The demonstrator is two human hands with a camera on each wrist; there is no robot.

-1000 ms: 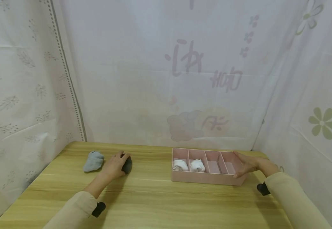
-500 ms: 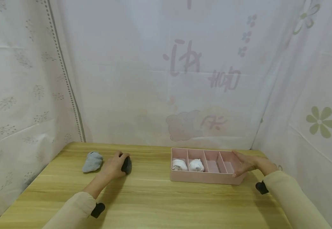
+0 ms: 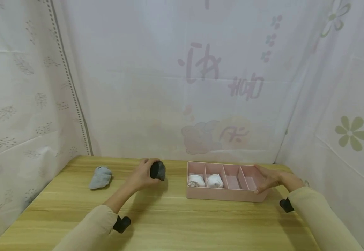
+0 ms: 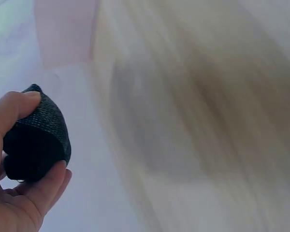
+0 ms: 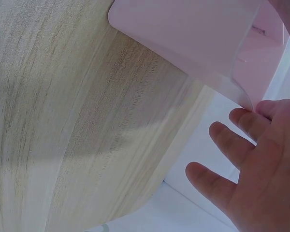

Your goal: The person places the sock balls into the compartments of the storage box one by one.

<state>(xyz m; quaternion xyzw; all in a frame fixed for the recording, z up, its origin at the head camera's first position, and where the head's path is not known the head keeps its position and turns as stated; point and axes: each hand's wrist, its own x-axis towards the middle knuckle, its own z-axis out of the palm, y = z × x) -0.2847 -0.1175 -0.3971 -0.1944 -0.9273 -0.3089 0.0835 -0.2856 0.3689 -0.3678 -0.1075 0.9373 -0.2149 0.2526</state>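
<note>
My left hand point(image 3: 142, 176) pinches a dark grey rolled sock point(image 3: 158, 170) between thumb and fingers, raised above the table. Its ribbed knit and dark folded opening show in the left wrist view, where the sock point(image 4: 43, 125) sits at the fingertips. A pink divided box point(image 3: 225, 194) stands to the right. Two white rolled socks lie in it: one point(image 3: 196, 181) in the leftmost compartment, one point(image 3: 214, 181) in the second. My right hand point(image 3: 269, 179) grips the box's right end, thumb at the front and fingers at the back corner. A light grey rolled sock point(image 3: 101, 177) lies at left.
The wood-grain table point(image 3: 175, 223) ends at a pale printed curtain point(image 3: 138, 104) behind, with more curtain on both sides. The box's two right compartments hold nothing. A black wrist camera point(image 3: 121, 224) hangs under the left sleeve.
My left hand has picked the dark grey sock up from the table and carried it right, toward the box. The right hand has kept its hold on the box's end.
</note>
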